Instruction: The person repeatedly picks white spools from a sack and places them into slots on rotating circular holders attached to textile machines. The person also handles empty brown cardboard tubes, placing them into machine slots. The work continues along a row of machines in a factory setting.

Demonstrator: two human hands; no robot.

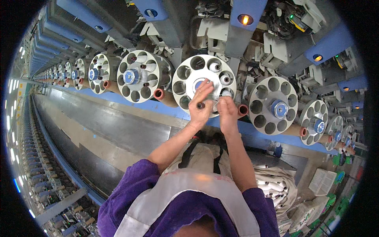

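A round white magazine wheel (177,74) with a ring of holes stands in front of me. White yarn bobbins (226,80) with dark tube ends sit in some of its upper right holes. My left hand (201,108) is over the wheel's lower middle, fingers reaching up across the blue hub. A yarn bobbin (201,105) shows its dark end at that palm, held by the hand. Close beside it, my right hand (227,114) is closed in a pinch at the wheel's lower right edge. What its fingertips grip is too small to make out.
More magazine wheels (257,93) line the machine on both sides. Reddish-brown tubes (242,110) stick out between them. Blue machine panels (246,12) with lit lamps rise behind. A cloth sack of white bobbins (276,185) stands at my right, near a white crate (322,181).
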